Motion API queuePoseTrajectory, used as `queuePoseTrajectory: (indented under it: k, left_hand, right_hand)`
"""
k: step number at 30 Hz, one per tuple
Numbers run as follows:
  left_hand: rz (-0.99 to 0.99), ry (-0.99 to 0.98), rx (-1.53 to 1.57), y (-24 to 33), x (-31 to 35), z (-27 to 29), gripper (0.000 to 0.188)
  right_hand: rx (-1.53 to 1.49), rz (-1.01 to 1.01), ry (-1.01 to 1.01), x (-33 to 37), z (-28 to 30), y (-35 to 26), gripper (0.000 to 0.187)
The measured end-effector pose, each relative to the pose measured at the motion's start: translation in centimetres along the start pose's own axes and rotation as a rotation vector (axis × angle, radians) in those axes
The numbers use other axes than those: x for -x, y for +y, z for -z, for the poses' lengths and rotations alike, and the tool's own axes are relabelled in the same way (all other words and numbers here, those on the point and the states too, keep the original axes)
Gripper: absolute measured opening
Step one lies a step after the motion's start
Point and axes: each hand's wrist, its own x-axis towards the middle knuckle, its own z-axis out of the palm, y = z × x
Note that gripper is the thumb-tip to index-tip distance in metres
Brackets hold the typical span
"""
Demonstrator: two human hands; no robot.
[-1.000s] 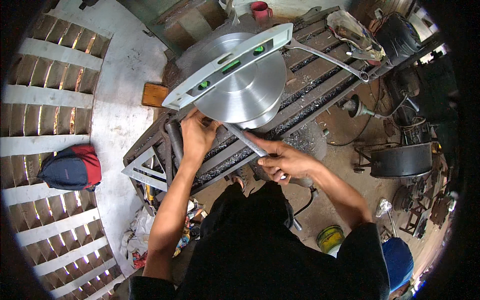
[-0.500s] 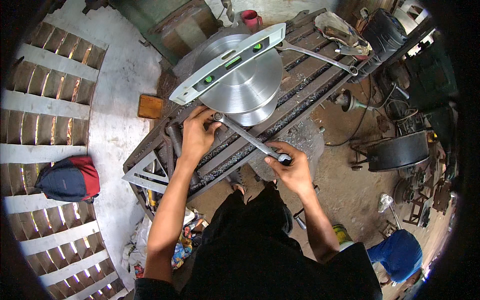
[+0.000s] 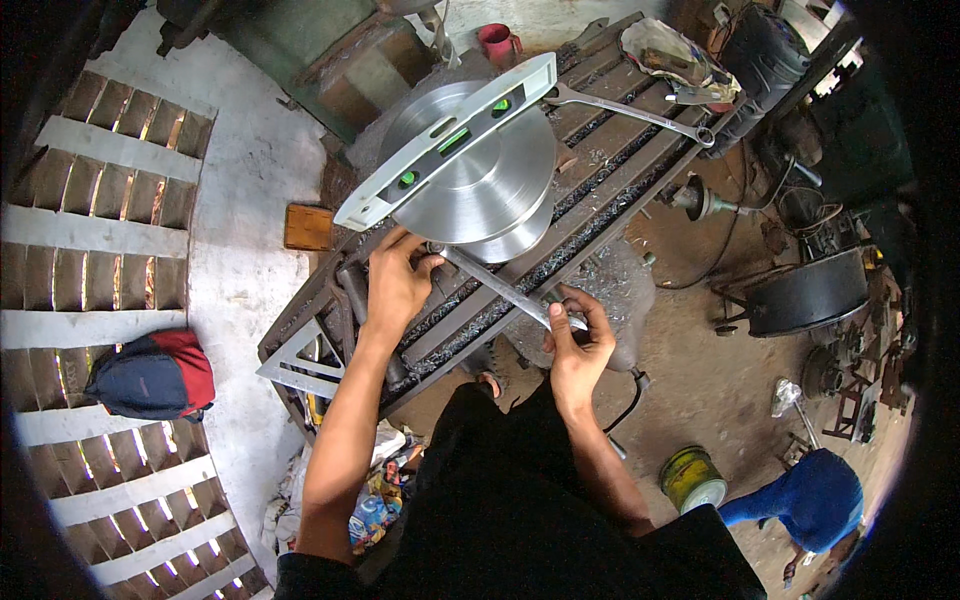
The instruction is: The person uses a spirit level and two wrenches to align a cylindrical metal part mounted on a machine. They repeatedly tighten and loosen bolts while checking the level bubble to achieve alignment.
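A combination wrench (image 3: 502, 289) spans between my two hands over the near edge of the slotted metal table (image 3: 590, 225). My left hand (image 3: 398, 285) has its fingers closed about the ring end, just below the turned metal disc (image 3: 478, 200). At the other end, my right hand (image 3: 580, 345) grips the wrench between thumb and fingers, which partly hide the jaw. A pale spirit level (image 3: 445, 142) with green vials lies slantwise across the top of the shiny stepped disc. Farther off, a second combination wrench (image 3: 635, 110) rests on the table, apart from my hands.
Metal shavings fill the table slots. A triangular square (image 3: 300, 362) lies by the left end. Beyond the disc stands a red mug (image 3: 497, 42). On the floor at right are a yellow-green bucket (image 3: 690, 478) and a black drum (image 3: 808, 297). A person in blue (image 3: 815, 500) is at lower right.
My right hand has shifted slightly down and left and turned, with its thumb now up along the wrench. The wrench end has moved with it. The whole view has shifted a little.
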Motion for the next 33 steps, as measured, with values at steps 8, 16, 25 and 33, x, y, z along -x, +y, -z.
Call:
queuePoseTrajectory:
  k: [8, 16, 25, 33]
  left_hand:
    - [-0.105, -0.117, -0.13, -0.8, -1.0, 0.7, 0.029]
    - [-0.204, -0.311, -0.156, -1.7, -3.1, 1.4, 0.018]
    - [-0.173, -0.373, -0.12, -1.8, -3.6, 1.6, 0.013]
    - [-0.244, -0.325, -0.127, -1.3, -3.7, 1.9, 0.024]
  right_hand:
    - [0.032, 0.153, 0.209, -1.0, -1.5, 1.0, 0.019]
    - [-0.532, 0.165, 0.345, -1.6, -2.6, 1.5, 0.027]
    - [-0.79, 0.073, 0.323, -1.8, -2.9, 1.2, 0.031]
    - [-0.729, 0.018, 0.339, -2.1, -2.7, 0.7, 0.028]
